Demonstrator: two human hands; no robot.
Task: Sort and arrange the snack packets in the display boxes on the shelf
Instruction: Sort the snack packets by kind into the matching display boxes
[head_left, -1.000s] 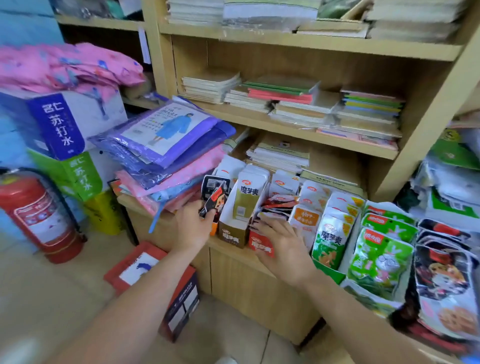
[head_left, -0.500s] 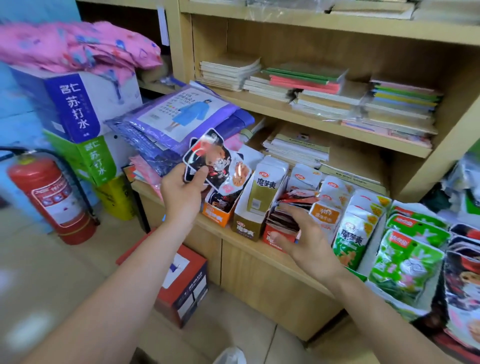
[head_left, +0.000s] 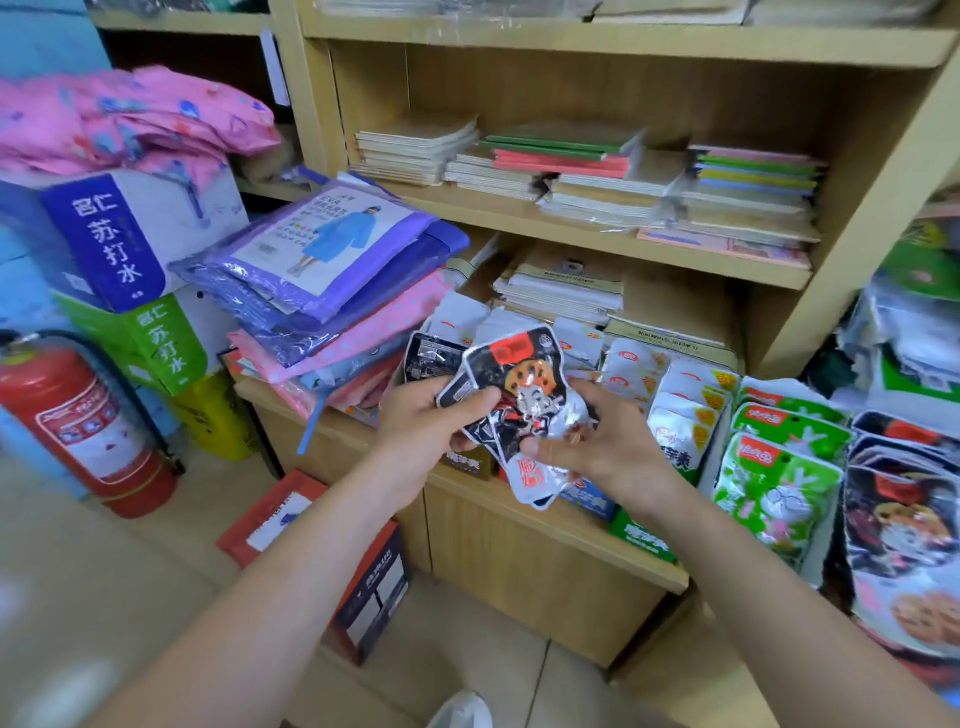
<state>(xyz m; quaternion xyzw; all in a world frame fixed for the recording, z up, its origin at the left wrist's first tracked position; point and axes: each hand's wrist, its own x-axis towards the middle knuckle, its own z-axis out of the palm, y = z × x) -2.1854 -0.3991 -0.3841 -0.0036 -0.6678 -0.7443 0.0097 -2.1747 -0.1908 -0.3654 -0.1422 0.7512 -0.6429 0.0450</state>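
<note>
I hold a small bunch of black, white and red snack packets (head_left: 519, 395) in front of the shelf ledge. My left hand (head_left: 421, 421) grips them from the left, thumb on top. My right hand (head_left: 597, 441) pinches their lower right side. Behind and to the right stand display boxes with white and orange packets (head_left: 680, 400), green packets (head_left: 774, 467) and large black packets (head_left: 904, 514). The boxes right under my hands are mostly hidden.
Folded raincoat packs (head_left: 332, 270) are piled on the ledge's left end. Notebook stacks (head_left: 597, 171) fill the wooden shelf (head_left: 623, 244) above. A red fire extinguisher (head_left: 88, 426), soda water cartons (head_left: 114, 244) and a red box (head_left: 322, 561) stand on the floor at left.
My left hand lifted the black packets out of the left box and carried them right. My right hand left the red box and came up to grip the same packets.
</note>
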